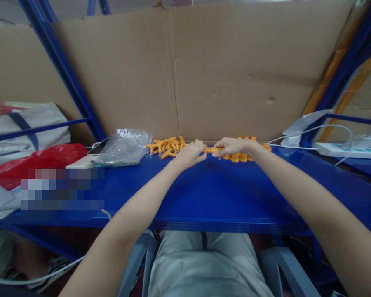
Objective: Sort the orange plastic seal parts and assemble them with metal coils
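My left hand [189, 156] is closed on one end of a small orange plastic piece [209, 149] at the back of the blue tabletop [213, 194]. The other end sits pinched in my right hand [230, 145]. Fingers cover most of this piece, so its full shape is hidden. Left of my left hand lies a heap of orange branch-shaped pieces [167, 144], with small metal rings or chains among them. Behind and beneath my right hand, short ribbed orange pieces [239, 157] stand in rows.
A clear plastic bag [125, 148] lies left of the heap. Farther left are a red bag [46, 159] and a white bag [46, 121]. Cardboard [219, 74] walls the back between blue posts [71, 82]. A white power strip [349, 150] with cables is at the right.
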A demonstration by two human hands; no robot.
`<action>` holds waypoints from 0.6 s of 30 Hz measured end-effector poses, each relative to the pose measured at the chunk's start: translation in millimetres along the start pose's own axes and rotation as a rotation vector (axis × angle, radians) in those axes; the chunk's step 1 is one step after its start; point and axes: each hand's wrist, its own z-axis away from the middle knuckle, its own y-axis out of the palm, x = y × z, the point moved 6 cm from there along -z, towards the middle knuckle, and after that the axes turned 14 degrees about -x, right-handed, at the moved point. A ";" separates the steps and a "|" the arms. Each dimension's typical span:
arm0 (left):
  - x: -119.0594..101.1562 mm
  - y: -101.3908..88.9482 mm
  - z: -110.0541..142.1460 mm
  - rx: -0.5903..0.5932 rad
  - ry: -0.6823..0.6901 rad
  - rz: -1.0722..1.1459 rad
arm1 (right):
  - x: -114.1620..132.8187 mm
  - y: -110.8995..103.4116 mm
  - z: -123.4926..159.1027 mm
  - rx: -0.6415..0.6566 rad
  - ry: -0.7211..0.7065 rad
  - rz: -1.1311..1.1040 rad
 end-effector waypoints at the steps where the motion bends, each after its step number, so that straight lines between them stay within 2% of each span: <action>1: -0.1 0.3 -0.2 0.009 -0.007 -0.003 | -0.8 0.4 -0.1 0.005 0.014 -0.006; 7: 10.0 2.8 0.0 0.021 -0.088 -0.002 | -6.3 -7.9 -6.6 -0.044 0.061 0.036; 12: 30.0 17.3 7.4 0.101 -0.112 0.003 | -21.9 -19.3 -21.4 -0.173 0.140 0.337; 18: 44.9 31.7 14.7 0.151 -0.105 0.091 | -38.2 -0.1 -38.0 -0.059 0.281 0.673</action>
